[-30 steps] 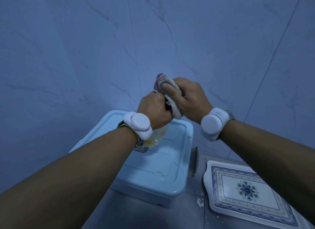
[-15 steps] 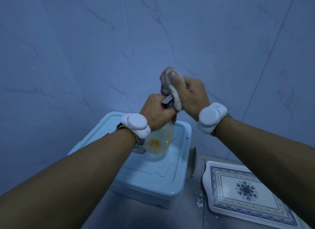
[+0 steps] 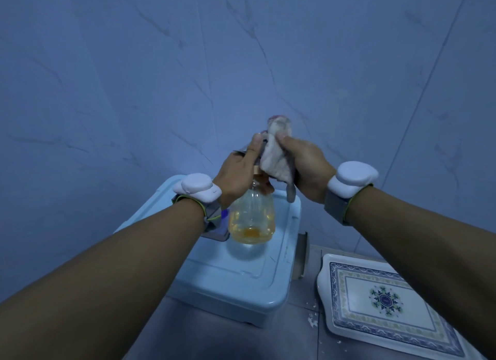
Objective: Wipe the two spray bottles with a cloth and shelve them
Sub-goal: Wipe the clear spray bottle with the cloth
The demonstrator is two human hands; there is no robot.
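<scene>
Clear plastic, amber-tinted at the base, the spray bottle (image 3: 252, 217) is hanging upright above the pale blue bin lid (image 3: 236, 268), long axis vertical. We are clamping its neck with our left hand (image 3: 239, 171), while our right hand (image 3: 303, 166), just beside, is pressing the cloth (image 3: 276, 155) on the nozzle head above that grip.

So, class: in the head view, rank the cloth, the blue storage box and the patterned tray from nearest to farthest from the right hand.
1. Cloth: gripped in the right hand.
2. Blue storage box: below, to the left.
3. Patterned tray: lower right, on the floor.
</scene>
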